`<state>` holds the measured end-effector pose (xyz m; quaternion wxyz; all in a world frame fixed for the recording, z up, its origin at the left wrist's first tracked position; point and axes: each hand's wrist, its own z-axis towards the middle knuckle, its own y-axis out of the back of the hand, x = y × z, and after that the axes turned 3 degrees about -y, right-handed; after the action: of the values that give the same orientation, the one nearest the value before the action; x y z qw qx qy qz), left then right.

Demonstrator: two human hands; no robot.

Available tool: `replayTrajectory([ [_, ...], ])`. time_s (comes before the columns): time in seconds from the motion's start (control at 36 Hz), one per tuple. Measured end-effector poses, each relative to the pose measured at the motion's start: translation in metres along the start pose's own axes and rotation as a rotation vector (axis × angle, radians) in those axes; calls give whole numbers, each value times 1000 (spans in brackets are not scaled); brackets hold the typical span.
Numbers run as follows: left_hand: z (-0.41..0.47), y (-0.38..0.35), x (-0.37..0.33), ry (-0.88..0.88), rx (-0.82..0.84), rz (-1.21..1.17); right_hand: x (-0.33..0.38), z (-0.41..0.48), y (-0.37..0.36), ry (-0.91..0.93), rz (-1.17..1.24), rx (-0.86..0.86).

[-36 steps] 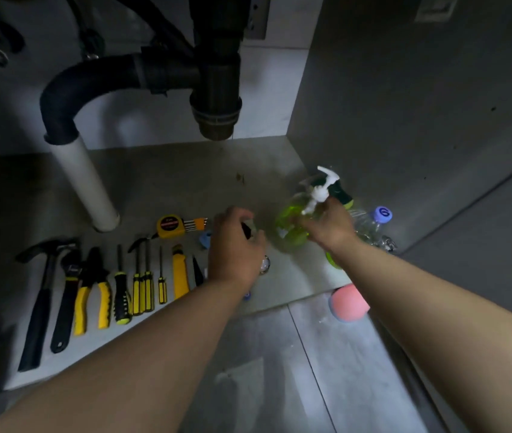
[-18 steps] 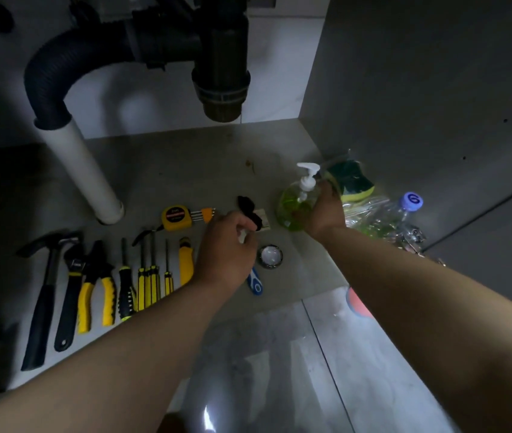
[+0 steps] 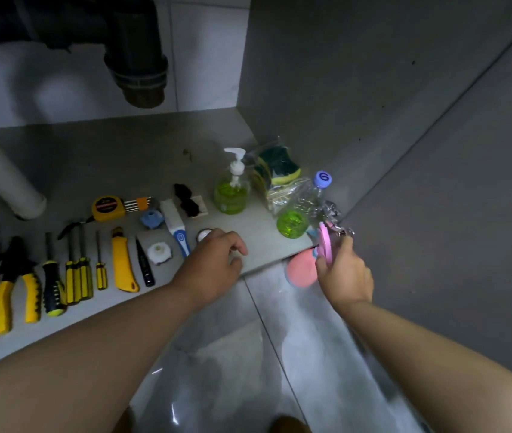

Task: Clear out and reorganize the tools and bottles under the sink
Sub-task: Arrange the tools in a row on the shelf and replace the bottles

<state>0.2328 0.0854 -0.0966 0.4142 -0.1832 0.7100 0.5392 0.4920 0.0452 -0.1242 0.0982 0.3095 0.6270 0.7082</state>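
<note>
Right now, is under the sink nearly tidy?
Nearly, it seems. The tools lie in a row and the pump bottle stands upright. The right hand holds a pink item. To do: the clear bottle on its side and the pink pad on the floor.

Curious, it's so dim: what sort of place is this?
Probably the cupboard under a sink: a dark plastic drain trap overhead, a green pump soap bottle and yellow-handled screwdrivers below.

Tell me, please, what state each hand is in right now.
Left hand: open, fingers loosely curled, holding nothing.
Right hand: closed on a flat pink item.
</note>
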Motion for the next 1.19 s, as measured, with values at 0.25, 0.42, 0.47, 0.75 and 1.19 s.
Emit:
replayTrajectory([
  [0.25, -10, -6, -4, -14, 125, -98, 12, 30, -11, -198, -38, 109],
  [0.42, -14, -2, -3, 49, 186, -111, 4, 11, -7, -6, 64, 133],
  [0.47, -13, -4, -4, 77, 191, -114, 6, 3, 4, 123, 141, 166],
  [0.75, -17, -8, -21, 116, 316, 2, 58, -20, 89, 290, 824, 607],
  [1.19, -10, 3, -22, 163, -70, -280, 114, -45, 28, -66, 843, 554],
])
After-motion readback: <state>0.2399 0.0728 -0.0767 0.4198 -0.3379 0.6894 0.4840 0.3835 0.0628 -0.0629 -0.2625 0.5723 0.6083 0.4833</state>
